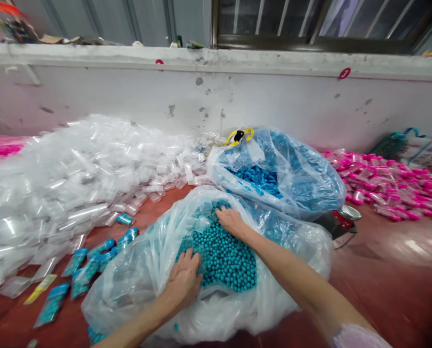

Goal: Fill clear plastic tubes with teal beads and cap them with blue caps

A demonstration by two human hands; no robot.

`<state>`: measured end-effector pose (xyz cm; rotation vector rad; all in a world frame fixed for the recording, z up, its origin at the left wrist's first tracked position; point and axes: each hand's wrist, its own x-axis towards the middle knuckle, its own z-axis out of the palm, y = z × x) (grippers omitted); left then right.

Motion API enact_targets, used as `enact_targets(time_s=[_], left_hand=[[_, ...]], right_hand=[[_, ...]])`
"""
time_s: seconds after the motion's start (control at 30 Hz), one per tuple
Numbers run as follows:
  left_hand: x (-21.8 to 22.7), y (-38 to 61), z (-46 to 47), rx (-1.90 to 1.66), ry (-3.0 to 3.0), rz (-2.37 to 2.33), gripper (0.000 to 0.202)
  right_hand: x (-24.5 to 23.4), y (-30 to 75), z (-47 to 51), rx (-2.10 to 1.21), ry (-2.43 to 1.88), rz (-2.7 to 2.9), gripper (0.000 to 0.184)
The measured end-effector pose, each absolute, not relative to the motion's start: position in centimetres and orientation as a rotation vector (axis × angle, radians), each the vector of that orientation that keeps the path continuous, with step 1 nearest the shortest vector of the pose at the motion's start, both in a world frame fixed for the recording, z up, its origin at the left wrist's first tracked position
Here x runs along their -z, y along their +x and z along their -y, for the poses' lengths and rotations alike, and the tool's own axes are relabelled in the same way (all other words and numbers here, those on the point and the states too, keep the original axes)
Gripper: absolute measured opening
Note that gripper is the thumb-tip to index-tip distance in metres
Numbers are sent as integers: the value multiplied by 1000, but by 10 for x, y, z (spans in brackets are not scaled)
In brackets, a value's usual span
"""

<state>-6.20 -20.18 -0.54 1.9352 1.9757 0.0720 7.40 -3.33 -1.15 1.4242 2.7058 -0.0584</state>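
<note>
A large clear plastic bag (128, 285) lies open in front of me, holding many teal beads (226, 256). Several small clear containers (202, 223) rest on the beads at the bag's far left side. My left hand (185, 280) is at the near left edge of the beads, its fingers bent and slightly apart. Farther in, my right hand (232, 221) reaches over the beads, fingertips beside the clear containers and fingers apart. I see nothing gripped in either hand, though the undersides of the fingers are hidden.
Clear empty containers (74, 169) form a big heap at the left. Before it lie several teal-filled containers (52, 304) and a yellow strip (40, 289). Behind my bag stands a bag of blue pieces (299, 169). Pink-capped containers (393, 186) are piled right, near a metal-lidded jar (350, 212).
</note>
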Motion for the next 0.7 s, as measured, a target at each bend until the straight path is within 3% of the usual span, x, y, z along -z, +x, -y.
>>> enact_targets(time_s=[0.17,0.43,0.7], left_hand=[[11,-62,197,-80,1992,-1903,16],[36,-57,199,-170,2276,-1759,34],[21,-56,192,-403,2588,-1669,27]], right_hand=[[-4,70,46,48,1408,-2713,26],[-18,91,85,80,1158,-2798,19],[-17,82,98,243,997,-2903,22]])
